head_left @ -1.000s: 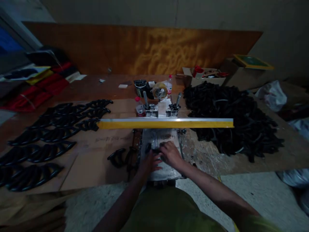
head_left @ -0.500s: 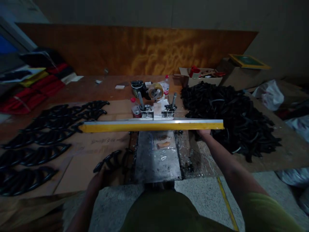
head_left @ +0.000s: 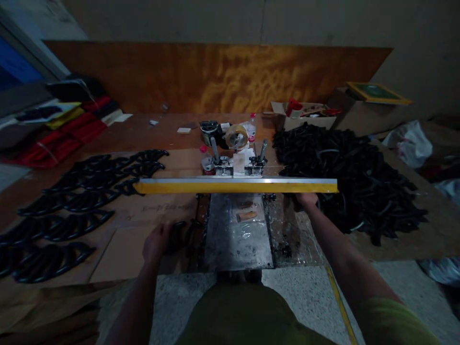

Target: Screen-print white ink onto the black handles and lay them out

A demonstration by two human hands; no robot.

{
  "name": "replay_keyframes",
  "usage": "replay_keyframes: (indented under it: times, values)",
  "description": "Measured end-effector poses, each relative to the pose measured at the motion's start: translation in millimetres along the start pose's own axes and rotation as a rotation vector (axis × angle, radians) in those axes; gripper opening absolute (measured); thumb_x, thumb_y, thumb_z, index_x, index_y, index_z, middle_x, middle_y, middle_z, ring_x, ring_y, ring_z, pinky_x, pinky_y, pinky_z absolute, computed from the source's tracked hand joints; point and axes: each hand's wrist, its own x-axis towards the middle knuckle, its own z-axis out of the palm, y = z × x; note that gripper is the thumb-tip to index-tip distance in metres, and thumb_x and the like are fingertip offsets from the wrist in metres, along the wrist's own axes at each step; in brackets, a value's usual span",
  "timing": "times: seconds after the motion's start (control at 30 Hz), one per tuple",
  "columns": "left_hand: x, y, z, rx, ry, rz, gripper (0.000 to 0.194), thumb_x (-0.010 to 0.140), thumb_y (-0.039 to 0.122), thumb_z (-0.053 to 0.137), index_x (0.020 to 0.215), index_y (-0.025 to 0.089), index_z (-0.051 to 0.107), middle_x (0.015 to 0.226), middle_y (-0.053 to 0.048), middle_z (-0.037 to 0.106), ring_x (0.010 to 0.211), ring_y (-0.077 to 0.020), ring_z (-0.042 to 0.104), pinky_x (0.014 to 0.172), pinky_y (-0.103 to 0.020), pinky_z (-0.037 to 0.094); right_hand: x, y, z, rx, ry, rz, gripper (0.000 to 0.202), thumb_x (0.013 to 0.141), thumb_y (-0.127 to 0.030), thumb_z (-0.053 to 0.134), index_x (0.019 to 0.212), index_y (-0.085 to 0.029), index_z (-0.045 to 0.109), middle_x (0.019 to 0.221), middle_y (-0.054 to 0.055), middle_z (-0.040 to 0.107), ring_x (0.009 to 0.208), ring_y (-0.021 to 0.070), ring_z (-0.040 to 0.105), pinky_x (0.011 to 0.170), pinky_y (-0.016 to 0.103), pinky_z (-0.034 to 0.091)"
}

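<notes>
My left hand (head_left: 157, 241) is curled at the left of the machine, against a short row of black, glossy curved pieces (head_left: 177, 236). Its fingertips are lost in shadow, so what they grip is unclear. My right hand (head_left: 307, 199) is beside the pile of dull black pieces (head_left: 373, 187), its fingers hidden behind a long silver-and-yellow bar (head_left: 237, 187) that crosses the view. Between the hands is a flat metal plate (head_left: 237, 249), with a small tan piece (head_left: 247, 216) on clear film. Behind the bar stands a clamp fixture (head_left: 240, 165) with two upright handles.
Rows of curved black pieces (head_left: 53, 261) cover the cardboard (head_left: 132, 249) at left. Behind the fixture are a roll of tape (head_left: 237, 137), a dark tub (head_left: 209, 132) and red-capped bottles (head_left: 252, 128). An open carton (head_left: 305, 122) stands at the back right; red bundles (head_left: 68, 134) lie far left.
My left hand has moved up and right, over part of the short row of black pieces. My right hand stays near the pile. The whole view has shifted slightly.
</notes>
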Motion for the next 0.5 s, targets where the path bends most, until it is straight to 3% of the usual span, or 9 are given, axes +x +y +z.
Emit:
replay_keyframes:
  times: [0.13, 0.23, 0.37, 0.5]
  values:
    - [-15, 29, -10.2, -0.153, 0.070, 0.152, 0.044, 0.089, 0.053, 0.033, 0.076, 0.021, 0.060, 0.076, -0.009, 0.067, 0.076, -0.0243, 0.063, 0.062, -0.029, 0.041, -26, 16, 15, 0.026, 0.018, -0.099, 0.043, 0.088, -0.039, 0.057, 0.123, -0.016, 0.066, 0.105, 0.017, 0.072, 0.098, 0.0289, 0.068, 0.079, 0.034, 0.051]
    - [-27, 50, -21.5, -0.354, 0.094, 0.238, 0.038, 0.087, 0.051, 0.040, 0.070, 0.021, 0.057, 0.065, -0.003, 0.061, 0.070, -0.0196, 0.059, 0.061, -0.027, 0.041, -61, 13, 29, 0.181, 0.059, -0.376, 0.048, 0.088, -0.033, 0.059, 0.134, -0.022, 0.058, 0.103, 0.010, 0.073, 0.092, 0.0247, 0.067, 0.079, 0.033, 0.050]
    - [-39, 103, -52.8, -0.773, 0.115, 0.259, 0.033, 0.085, 0.050, 0.047, 0.076, 0.021, 0.058, 0.056, 0.002, 0.054, 0.053, -0.0137, 0.051, 0.053, -0.024, 0.040, -106, -38, 34, 0.287, 0.068, -0.956, 0.035, 0.088, -0.024, 0.060, 0.122, -0.027, 0.067, 0.112, 0.008, 0.069, 0.103, 0.0235, 0.059, 0.089, 0.035, 0.046]
    - [-54, 161, -90.6, -1.064, 0.166, 0.490, 0.036, 0.085, 0.047, 0.049, 0.064, 0.019, 0.053, 0.052, 0.002, 0.050, 0.049, -0.0101, 0.046, 0.050, -0.022, 0.038, -133, -94, 27, 0.152, 0.058, -1.116, 0.035, 0.089, -0.021, 0.059, 0.121, -0.029, 0.069, 0.111, 0.009, 0.068, 0.105, 0.0258, 0.055, 0.089, 0.037, 0.043]
